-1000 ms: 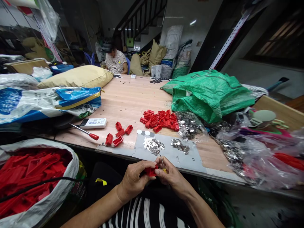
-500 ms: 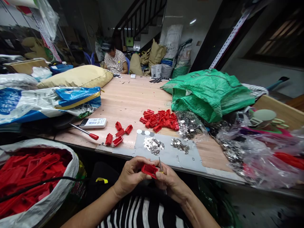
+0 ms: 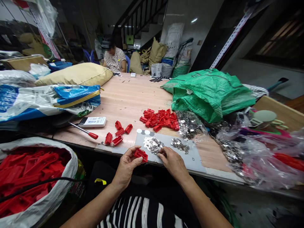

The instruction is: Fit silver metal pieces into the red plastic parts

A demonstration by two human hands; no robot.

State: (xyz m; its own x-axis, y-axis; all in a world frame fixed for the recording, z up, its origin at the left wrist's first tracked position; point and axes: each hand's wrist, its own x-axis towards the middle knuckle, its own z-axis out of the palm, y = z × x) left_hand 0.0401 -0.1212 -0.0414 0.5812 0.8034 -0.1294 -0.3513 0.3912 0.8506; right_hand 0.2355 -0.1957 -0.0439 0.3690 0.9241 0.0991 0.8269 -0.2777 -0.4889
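Note:
My left hand [image 3: 125, 164] is closed around a hollow red plastic housing [image 3: 141, 155], held at the table's front edge with its open side facing up. My right hand [image 3: 172, 160] is at the right edge of a pile of small shiny metal plates [image 3: 153, 144], thumb and fingers pinched together. Whatever lies between those fingertips is too small to make out. A second, smaller heap of metal pieces [image 3: 180, 145] sits to the right on the same grey mat [image 3: 167, 156]. Behind the mat is a heap of red housings [image 3: 161, 119]; several more [image 3: 118, 140] lie to the left.
A red-handled metal rod [image 3: 93, 135] and a white label-covered device [image 3: 95, 122] lie at left. An open sack of red parts [image 3: 73, 164] stands at lower left. A green sack [image 3: 209, 91] and plastic bags [image 3: 266, 167] crowd the right. Another person [image 3: 115, 60] sits across the table.
My right hand has left the red housing and moved forward to the metal pile; the thin tool it held no longer shows. My left hand has raised the housing forward and left.

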